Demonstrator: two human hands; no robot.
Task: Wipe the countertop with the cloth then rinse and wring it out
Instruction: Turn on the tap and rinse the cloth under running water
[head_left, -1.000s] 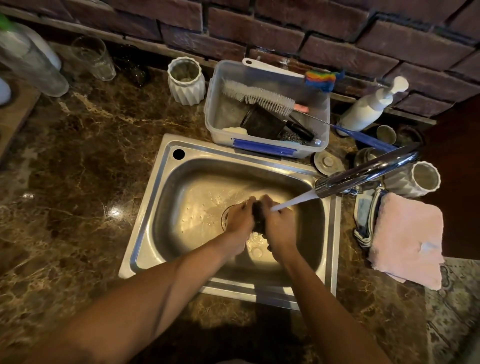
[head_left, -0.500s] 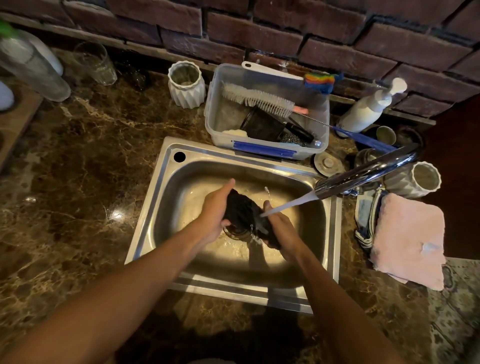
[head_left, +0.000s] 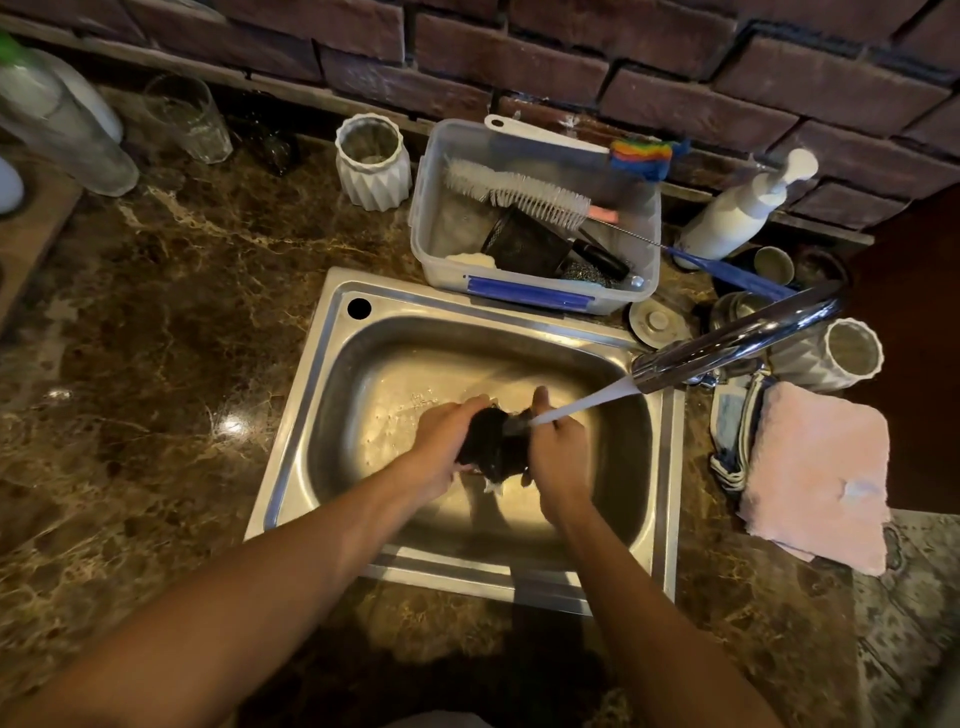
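1. The countertop (head_left: 156, 364), left of the sink (head_left: 332, 415), shows a wet glint and no cloth on it, so I judge the wiping done; the task now sits in the rinse stage, with wringing left to finish.
2. The left hand (head_left: 447, 441) reaches in from the near left over the basin, fingers curled round the left end of the dark cloth (head_left: 493, 447).
3. The cloth is bunched between both hands, above the sink floor near the middle, and water drips from its near edge.
4. The right hand (head_left: 558, 452) grips the cloth's right end, thumb pointing to the far side.
5. The stream from the tap (head_left: 727, 338) slants in from the right and lands on the cloth just beside the right thumb.
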